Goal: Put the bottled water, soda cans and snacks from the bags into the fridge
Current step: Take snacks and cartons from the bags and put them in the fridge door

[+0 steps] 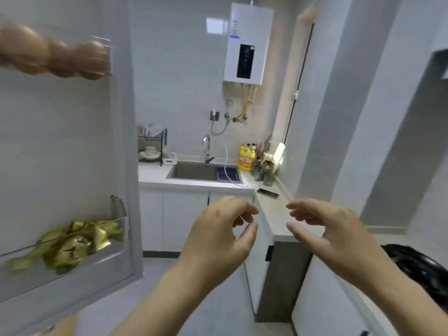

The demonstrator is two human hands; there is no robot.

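The fingers (242,207) of the left hand (218,236) are loosely curled, with the thumb set apart below them, and they hold nothing. The fingers (303,206) of the right hand (324,229) curl the same way, also empty. The two hands hang in the air facing each other, near but not touching, in front of the corner of the bench (274,214). A phone (268,193) lies on the bench just beyond them. A black bag (417,270) sits low at the right, beside the right forearm; its contents cannot be made out. The open fridge door (72,141) fills the left side. Its lower bin holds gold-wrapped items (72,243), and its upper shelf holds a blurred row of brown eggs (55,57). Farther back are the sink (194,172), a tap (207,149), a yellow bottle (246,158), a dish rack (151,147) and a wall-hung water heater (248,43).
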